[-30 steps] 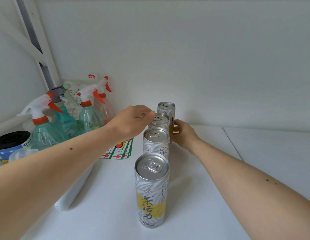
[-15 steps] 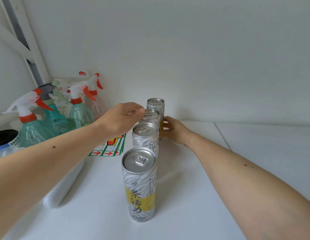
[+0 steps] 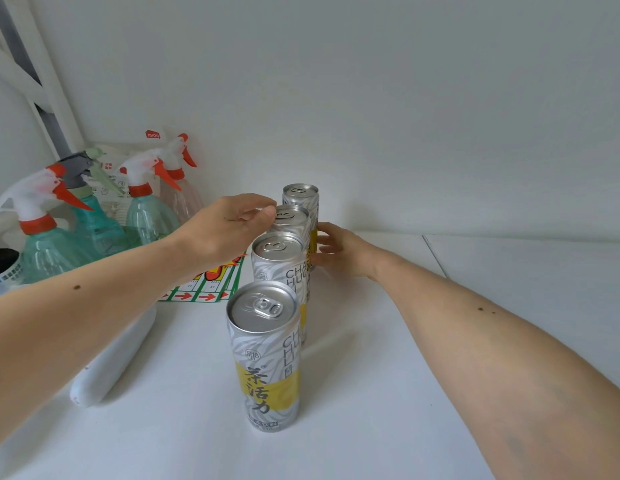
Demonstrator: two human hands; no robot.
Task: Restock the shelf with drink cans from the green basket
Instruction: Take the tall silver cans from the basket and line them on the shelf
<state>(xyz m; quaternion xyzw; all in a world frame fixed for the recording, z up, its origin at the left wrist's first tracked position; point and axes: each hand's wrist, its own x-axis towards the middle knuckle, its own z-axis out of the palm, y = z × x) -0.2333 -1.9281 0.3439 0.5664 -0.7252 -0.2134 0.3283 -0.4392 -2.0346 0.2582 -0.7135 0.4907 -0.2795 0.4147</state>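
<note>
Several silver-and-yellow drink cans stand in a straight row on the white shelf (image 3: pixel 388 341), running away from me. The nearest can (image 3: pixel 265 358) stands alone at the front, and the second can (image 3: pixel 279 261) is just behind it. My left hand (image 3: pixel 229 226) reaches in from the left, its thumb and curled fingers pinching the top rim of the third can (image 3: pixel 293 218). My right hand (image 3: pixel 339 251) comes in from the right with its fingers apart, their tips resting against that can's side. The rearmost can (image 3: pixel 300 195) stands near the back wall. The green basket is out of view.
A white bin (image 3: pixel 104 368) at the left holds spray bottles (image 3: pixel 145 209) with red triggers. A printed card with red arrows (image 3: pixel 204 289) lies flat beside the cans. The back wall is close behind the row. A seam (image 3: pixel 436 258) divides the shelf at the right.
The view has shifted slightly. My right hand has eased back from the cans and its fingers have spread. My left hand stays at the third can's rim.
</note>
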